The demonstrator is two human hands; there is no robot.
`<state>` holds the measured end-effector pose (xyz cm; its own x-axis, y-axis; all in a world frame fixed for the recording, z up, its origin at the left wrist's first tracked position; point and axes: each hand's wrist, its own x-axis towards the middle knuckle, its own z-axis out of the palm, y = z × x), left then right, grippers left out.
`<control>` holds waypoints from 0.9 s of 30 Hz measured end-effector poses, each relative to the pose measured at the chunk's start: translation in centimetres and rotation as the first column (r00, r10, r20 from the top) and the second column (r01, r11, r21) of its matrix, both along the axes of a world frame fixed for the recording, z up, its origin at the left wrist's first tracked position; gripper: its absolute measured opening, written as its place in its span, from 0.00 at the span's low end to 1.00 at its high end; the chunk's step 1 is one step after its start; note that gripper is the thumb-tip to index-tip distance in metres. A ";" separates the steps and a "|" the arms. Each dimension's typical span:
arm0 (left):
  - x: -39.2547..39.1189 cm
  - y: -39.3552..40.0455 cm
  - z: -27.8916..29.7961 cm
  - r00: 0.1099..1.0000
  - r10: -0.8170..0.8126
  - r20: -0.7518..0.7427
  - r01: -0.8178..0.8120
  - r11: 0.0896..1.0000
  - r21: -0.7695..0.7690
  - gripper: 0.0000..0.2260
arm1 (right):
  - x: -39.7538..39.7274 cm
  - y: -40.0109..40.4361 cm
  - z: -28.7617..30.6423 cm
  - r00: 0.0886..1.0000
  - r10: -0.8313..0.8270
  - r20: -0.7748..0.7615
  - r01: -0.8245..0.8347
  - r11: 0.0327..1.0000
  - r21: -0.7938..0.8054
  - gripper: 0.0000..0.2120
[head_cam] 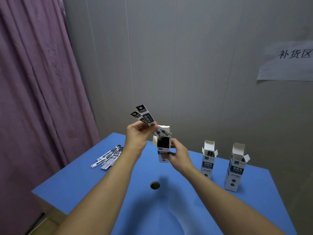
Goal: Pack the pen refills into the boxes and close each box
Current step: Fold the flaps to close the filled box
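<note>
Pen refills in black-and-white flat packets [143, 118] being pinched between left hand [137, 136] fingers, lower ends entering open white-and-blue cardboard box [163, 152]; right hand [178, 154] fingers clamping around box.

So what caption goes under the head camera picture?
Left hand slides pen refills into the open box held by the right hand.

Before me: blue table [169, 209] with round hole [155, 185]; purple curtain [33, 82] at nine o'clock, paper sign [288, 65] at two o'clock
</note>
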<state>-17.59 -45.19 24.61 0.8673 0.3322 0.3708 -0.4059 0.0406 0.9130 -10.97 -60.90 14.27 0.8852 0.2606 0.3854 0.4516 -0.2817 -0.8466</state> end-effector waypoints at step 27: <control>2.0 1.3 -2.7 0.988 0.144 -0.053 -0.073 0.745 0.664 0.10 | 0.5 0.8 -0.8 0.999 -0.006 -0.051 0.002 0.998 -0.063 0.18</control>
<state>-15.56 -43.85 21.93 0.8829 0.1305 0.4511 -0.2808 -0.6233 0.7298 -10.45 -60.15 13.52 0.9044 0.2795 0.3224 0.4068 -0.3371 -0.8491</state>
